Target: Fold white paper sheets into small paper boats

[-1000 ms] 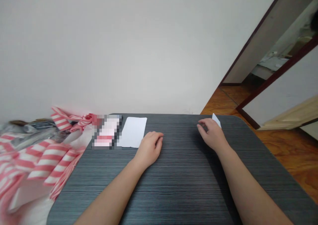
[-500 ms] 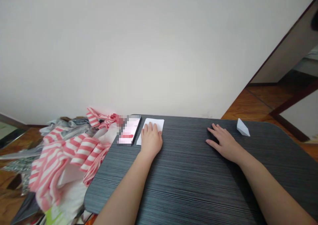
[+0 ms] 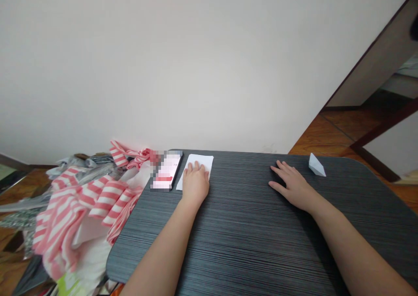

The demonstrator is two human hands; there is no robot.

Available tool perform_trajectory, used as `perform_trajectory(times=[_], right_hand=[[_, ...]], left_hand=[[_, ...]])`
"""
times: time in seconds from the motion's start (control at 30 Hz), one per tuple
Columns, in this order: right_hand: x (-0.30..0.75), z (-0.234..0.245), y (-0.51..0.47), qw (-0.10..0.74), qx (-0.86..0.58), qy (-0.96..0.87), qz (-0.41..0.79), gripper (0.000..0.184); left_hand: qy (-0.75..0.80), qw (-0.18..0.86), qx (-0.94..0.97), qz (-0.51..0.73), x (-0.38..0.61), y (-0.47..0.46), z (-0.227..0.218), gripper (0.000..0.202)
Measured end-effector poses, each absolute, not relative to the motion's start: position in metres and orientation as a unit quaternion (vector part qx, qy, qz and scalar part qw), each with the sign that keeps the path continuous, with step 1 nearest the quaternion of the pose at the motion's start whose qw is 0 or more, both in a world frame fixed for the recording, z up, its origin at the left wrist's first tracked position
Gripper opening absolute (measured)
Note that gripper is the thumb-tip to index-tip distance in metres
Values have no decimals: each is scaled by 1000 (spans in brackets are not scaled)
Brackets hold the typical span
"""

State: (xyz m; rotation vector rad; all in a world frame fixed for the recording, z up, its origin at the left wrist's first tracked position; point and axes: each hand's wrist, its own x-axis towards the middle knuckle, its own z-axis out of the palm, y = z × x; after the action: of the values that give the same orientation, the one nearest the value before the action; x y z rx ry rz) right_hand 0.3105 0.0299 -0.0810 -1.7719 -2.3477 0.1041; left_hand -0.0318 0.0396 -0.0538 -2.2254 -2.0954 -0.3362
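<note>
My left hand point(image 3: 195, 183) lies flat on the near part of a white paper sheet point(image 3: 200, 165), covering its lower half. A smartphone point(image 3: 166, 170) with a pixelated screen lies directly left of the sheet, close to my left hand. My right hand point(image 3: 291, 187) rests palm down on the dark grey ribbed tabletop point(image 3: 248, 243), its fingers spread and holding nothing. A small folded white paper piece point(image 3: 316, 165) stands apart from it, near the table's far right corner.
A heap of pink-and-white striped cloth point(image 3: 85, 206) and plastic bags point(image 3: 81, 261) sits beyond the table's left edge. A white wall point(image 3: 196, 69) rises behind the table. Wooden floor point(image 3: 339, 130) and a dark door frame point(image 3: 375, 132) show at the right.
My view has swung level and shifted. My left hand has moved onto the white sheet. My right hand has flattened, and the folded paper now stands clearly apart from it.
</note>
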Motion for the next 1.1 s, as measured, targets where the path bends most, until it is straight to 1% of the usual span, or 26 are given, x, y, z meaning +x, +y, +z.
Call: perform_trajectory(times=[0.4,0.63,0.73,0.8,0.87,0.9,0.93,1.0,1.07,1.1], right_hand=[[308,-79,30,101,-601,-792,33,63],[311,-81,30,99,-602,-792,31,63],[310,-81,30,106,-603,-790,35,63],[307,-76,30,120,-601,-789,40,60],[301,-68,26,160,-590,-791,42,57],[296,-62,24,188,-577,-793,47,55],[291,-56,20,219,-564,-794,55,50],[279,-45,12,267,-536,-795,96,43],[265,-38,4,293,-521,-781,182,41],[258,-36,1,300,-511,-769,240,42]], left_hand=[[-673,44,-729,-118,-33,39,-53,33],[-679,19,-720,-141,-31,39,-47,33],[-678,-3,-708,-197,-29,38,-40,32],[-661,-36,-696,-279,-26,34,-32,34],[-615,-106,-679,-386,-22,28,-22,36],[-586,-160,-663,-438,-18,24,-16,36],[-557,-232,-637,-480,-13,20,-12,35],[-495,-411,-554,-528,-2,13,-7,33],[-419,-586,-437,-538,9,7,-8,34],[-383,-650,-390,-529,14,6,-10,34]])
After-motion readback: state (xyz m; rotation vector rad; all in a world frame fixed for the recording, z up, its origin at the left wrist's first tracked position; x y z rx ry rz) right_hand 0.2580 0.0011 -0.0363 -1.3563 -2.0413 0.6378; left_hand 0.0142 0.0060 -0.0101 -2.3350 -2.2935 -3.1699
